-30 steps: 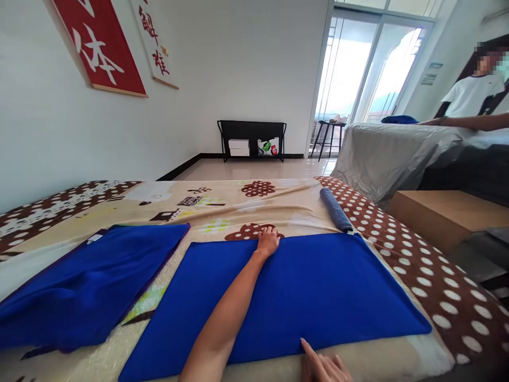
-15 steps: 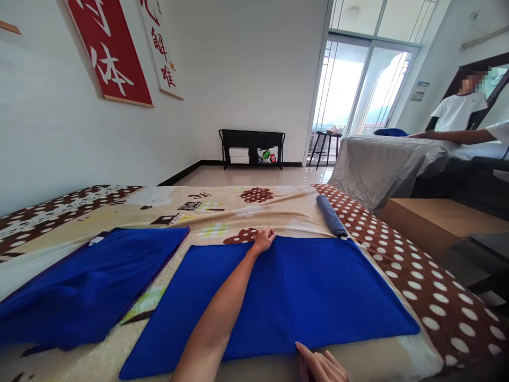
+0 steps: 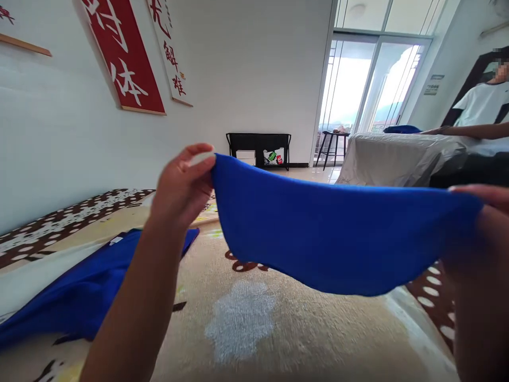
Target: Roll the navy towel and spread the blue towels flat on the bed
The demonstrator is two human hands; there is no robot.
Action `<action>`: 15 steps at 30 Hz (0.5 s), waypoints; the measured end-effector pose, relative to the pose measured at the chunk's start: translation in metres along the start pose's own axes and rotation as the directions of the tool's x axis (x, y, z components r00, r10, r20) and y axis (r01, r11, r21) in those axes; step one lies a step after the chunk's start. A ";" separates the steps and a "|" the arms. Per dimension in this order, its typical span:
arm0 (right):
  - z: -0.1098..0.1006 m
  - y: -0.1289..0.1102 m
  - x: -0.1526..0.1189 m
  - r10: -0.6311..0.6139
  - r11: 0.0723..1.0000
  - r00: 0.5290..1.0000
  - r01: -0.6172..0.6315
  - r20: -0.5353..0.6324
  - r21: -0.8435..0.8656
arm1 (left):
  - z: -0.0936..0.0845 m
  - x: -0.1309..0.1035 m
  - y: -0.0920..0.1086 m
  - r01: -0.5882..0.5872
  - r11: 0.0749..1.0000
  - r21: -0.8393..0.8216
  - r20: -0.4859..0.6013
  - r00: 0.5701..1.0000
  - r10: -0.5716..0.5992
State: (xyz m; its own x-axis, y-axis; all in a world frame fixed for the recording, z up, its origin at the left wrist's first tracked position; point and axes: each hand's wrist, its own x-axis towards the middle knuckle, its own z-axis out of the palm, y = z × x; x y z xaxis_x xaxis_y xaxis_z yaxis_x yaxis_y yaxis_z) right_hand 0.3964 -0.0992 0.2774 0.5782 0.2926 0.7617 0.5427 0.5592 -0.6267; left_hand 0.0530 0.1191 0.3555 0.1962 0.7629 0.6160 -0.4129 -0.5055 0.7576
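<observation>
A folded blue cloth [image 3: 330, 233] hangs in the air above the bed, stretched sideways between my hands, its lower edge sagging. My left hand [image 3: 185, 185] pinches its upper left corner between thumb and fingers. At the far right, my right hand [image 3: 491, 233] grips the other end; it is blurred and partly cut off by the frame edge. Another blue cloth [image 3: 107, 281] with a white label lies spread at the left, partly behind my left forearm. Beneath both is a patterned fleece blanket [image 3: 310, 329].
Beyond the bed stand a black rack [image 3: 258, 142] and a dark stool [image 3: 334, 139]. To the right is a table under a silvery cover [image 3: 382, 151], with another person's arm [image 3: 473, 130] resting over it. A person in a white shirt [image 3: 483, 103] stands behind.
The blue cloth, flat on the blanket before, is now lifted and held up by both hands. My hands have moved apart and upward. The rolled grey-blue cloth is no longer visible.
</observation>
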 end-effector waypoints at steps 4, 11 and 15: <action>0.043 -0.009 0.060 0.227 0.900 0.967 -0.255 0.120 0.354 | -0.011 -0.011 0.033 0.004 0.998 0.067 -0.049 0.999 -0.001; 0.106 0.076 0.047 0.397 0.812 0.816 -0.525 0.420 0.254 | -0.056 -0.013 -0.050 0.223 0.972 0.072 -0.207 0.957 -0.204; 0.134 0.098 0.060 0.392 0.848 0.842 -0.487 0.371 0.210 | -0.061 0.008 -0.063 0.204 0.976 0.071 -0.231 0.956 -0.183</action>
State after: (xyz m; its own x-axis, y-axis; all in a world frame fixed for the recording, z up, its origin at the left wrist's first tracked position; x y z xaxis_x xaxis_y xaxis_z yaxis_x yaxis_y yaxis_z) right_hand 0.4021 0.0771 0.2836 0.4731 0.7536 0.4564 0.0504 0.4941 -0.8680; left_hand 0.0266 0.1811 0.2997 0.0577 0.9145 0.4005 -0.3002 -0.3667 0.8806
